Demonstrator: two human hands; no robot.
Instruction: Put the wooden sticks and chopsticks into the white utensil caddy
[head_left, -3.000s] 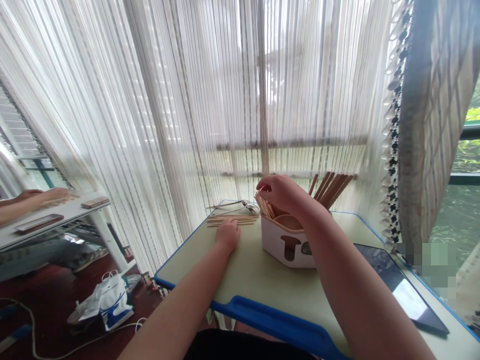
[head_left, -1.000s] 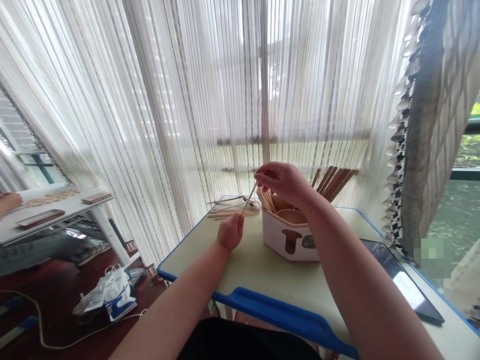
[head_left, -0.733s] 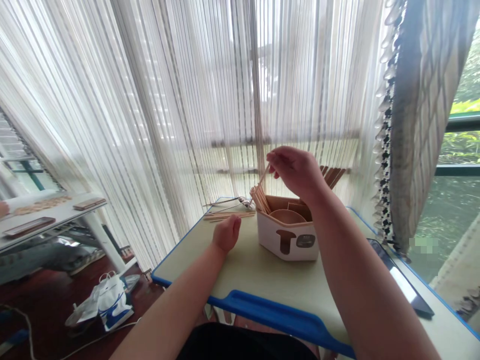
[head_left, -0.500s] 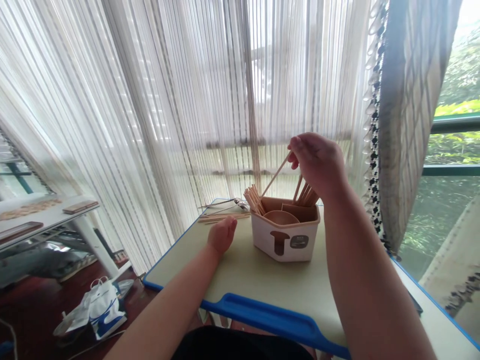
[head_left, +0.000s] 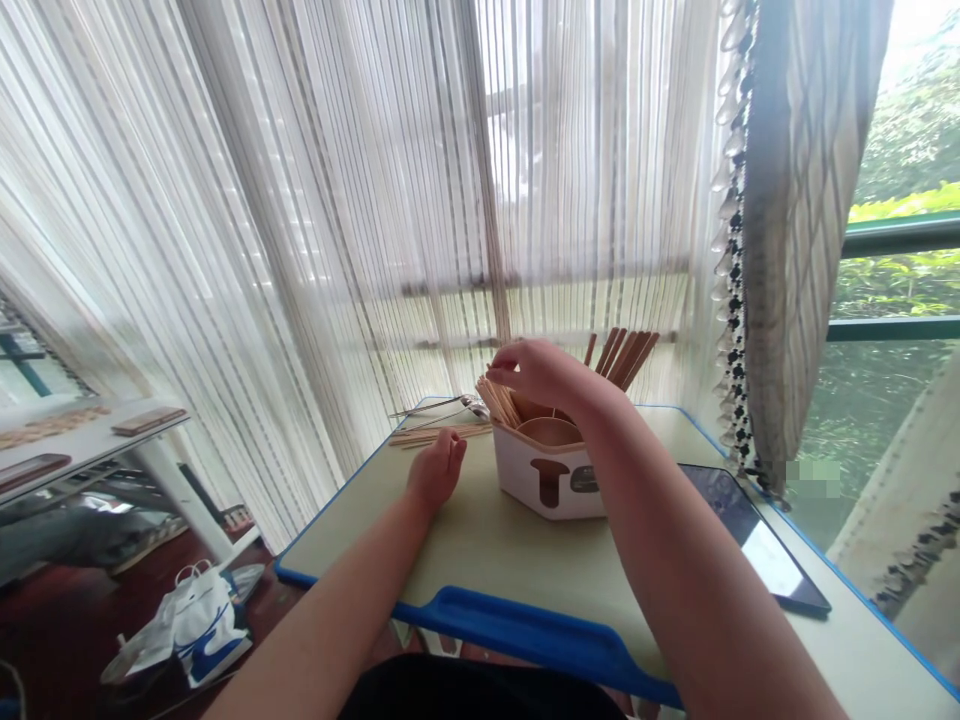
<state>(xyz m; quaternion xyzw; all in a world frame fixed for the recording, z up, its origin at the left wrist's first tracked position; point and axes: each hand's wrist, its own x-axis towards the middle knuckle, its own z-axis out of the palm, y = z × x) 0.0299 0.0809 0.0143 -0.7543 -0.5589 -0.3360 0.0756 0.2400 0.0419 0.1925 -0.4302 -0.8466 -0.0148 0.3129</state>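
A white utensil holder (head_left: 517, 470) with a brown rim stands on the table. Light wooden chopsticks (head_left: 498, 402) lean in its left compartment, and darker brown chopsticks (head_left: 636, 358) fan out at its right. A rounded brown divider is at its front. My right hand (head_left: 536, 370) is pinched at the top of the light bundle, closed on a chopstick that is mostly hidden among the others. My left hand (head_left: 439, 468) rests on the table left of the holder, fingers curled, with nothing showing in them. Loose chopsticks (head_left: 420, 436) and metal spoons (head_left: 472, 406) lie just beyond it.
A dark tablet (head_left: 757, 540) lies on the table's right side, partly behind my right forearm. The table has a blue raised edge (head_left: 525, 635) toward me. Sheer curtains (head_left: 360, 200) hang behind it. On the left are another table (head_left: 142, 440) and a white bag (head_left: 202, 620) on the floor.
My right hand has moved down and left, bringing the chopstick from a tilt above the holder into the light bundle. The darker chopsticks and tablet now show more. My left hand stays in place.
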